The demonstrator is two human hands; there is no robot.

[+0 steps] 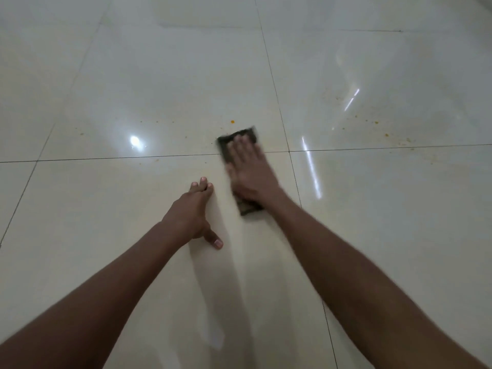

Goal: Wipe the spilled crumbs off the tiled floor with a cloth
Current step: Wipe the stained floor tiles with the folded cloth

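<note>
Dark cloth point(239, 139) flat beneath right hand point(249, 171), grip spread; orange crumbs point(232, 121) just beyond.

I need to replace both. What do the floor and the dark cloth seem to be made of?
Floor: probably glazed ceramic or polished porcelain tile, cream and high-gloss; it mirrors the lights sharply and has thin dark grout lines.
Cloth: dark and matte, lying flat under the right hand; likely woven or microfibre fabric, but motion blur hides the weave.
</note>
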